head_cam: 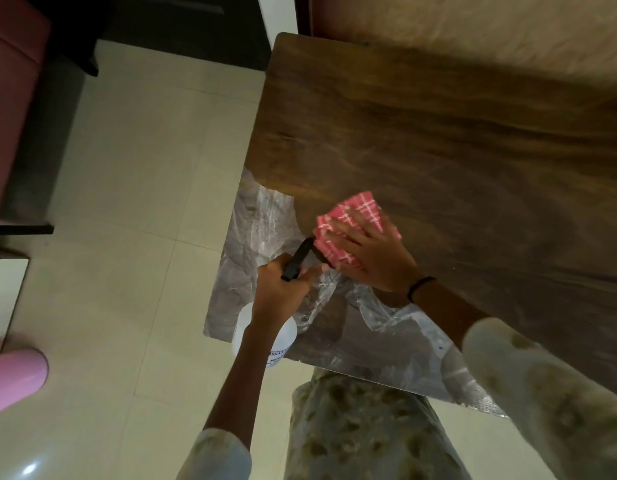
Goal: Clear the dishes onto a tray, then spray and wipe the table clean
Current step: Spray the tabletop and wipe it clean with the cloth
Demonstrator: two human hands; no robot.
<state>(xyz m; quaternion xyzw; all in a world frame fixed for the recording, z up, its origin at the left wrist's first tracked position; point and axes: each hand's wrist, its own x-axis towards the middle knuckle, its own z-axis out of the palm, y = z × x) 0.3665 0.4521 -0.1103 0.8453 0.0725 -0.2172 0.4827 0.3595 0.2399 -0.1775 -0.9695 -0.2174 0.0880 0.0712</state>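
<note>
Pink-and-white checked cloth (352, 230) lies at centre frame on the dark wooden worktop (438, 133), flattened under the right hand (376, 258), fingers straight, for wiping; left hand (283, 289) clamps the translucent white spray bottle (265, 337) beside it, nozzle toward the cloth, ready to spray.

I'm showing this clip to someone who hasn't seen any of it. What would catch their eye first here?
Most likely the pink checked cloth, bright against the dark wooden table, with the right hand pressed flat on it near the table's near-left corner. Just left of it, the left hand grips a white spray bottle by its black trigger head, held over crinkled clear plastic sheeting at the table's edge.
</note>
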